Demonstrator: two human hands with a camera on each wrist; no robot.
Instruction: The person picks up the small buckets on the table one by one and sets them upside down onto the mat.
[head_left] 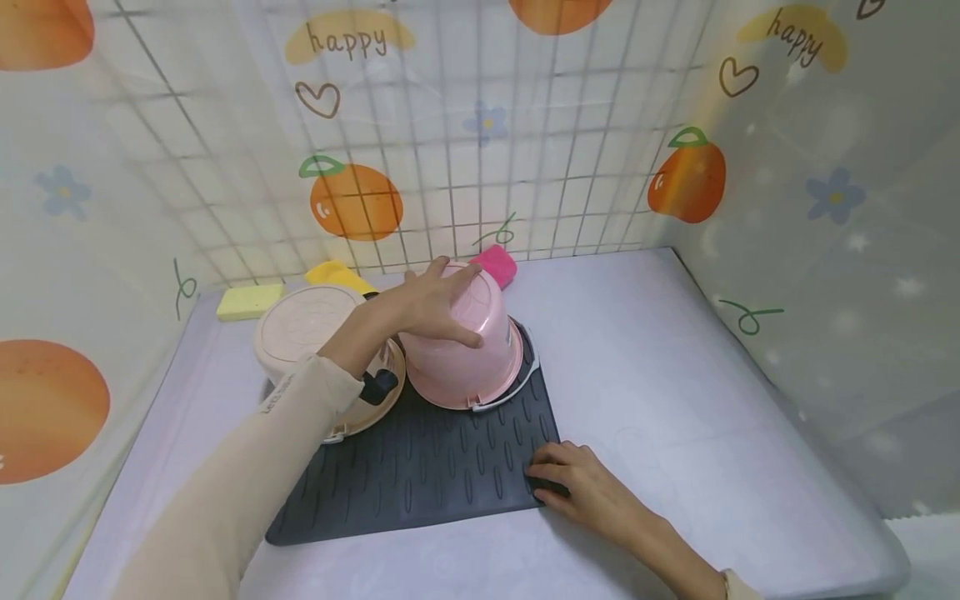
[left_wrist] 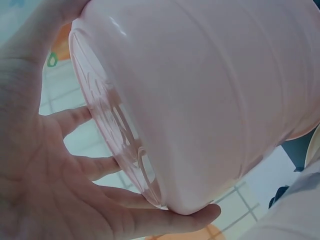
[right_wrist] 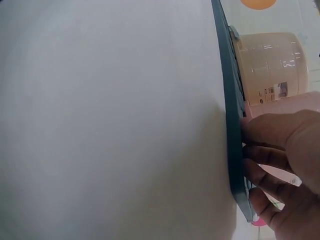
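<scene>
A pink bucket (head_left: 450, 367) stands upside down on a dark ridged mat (head_left: 450, 471), its white handle (head_left: 517, 393) lowered beside the rim. My left hand (head_left: 431, 307) spreads over the upturned base, thumb down the near side. In the left wrist view, mostly straight fingers (left_wrist: 100, 166) touch the base's edge and the palm stays apart from it. At the mat's right edge rests my right hand (head_left: 588, 490); in the right wrist view its fingertips (right_wrist: 254, 167) lie bent on the mat's upper face. Left of the pink bucket sits an upturned beige bucket (head_left: 300, 325), partly hidden by my left arm.
Behind the buckets lie a pale yellow sponge (head_left: 251, 302), a yellow cloth-like item (head_left: 335, 273) and a bright pink one (head_left: 498, 265). A wire grid (head_left: 525, 200) with printed sheeting closes off the back. A pale cloth covers the table (head_left: 660, 400).
</scene>
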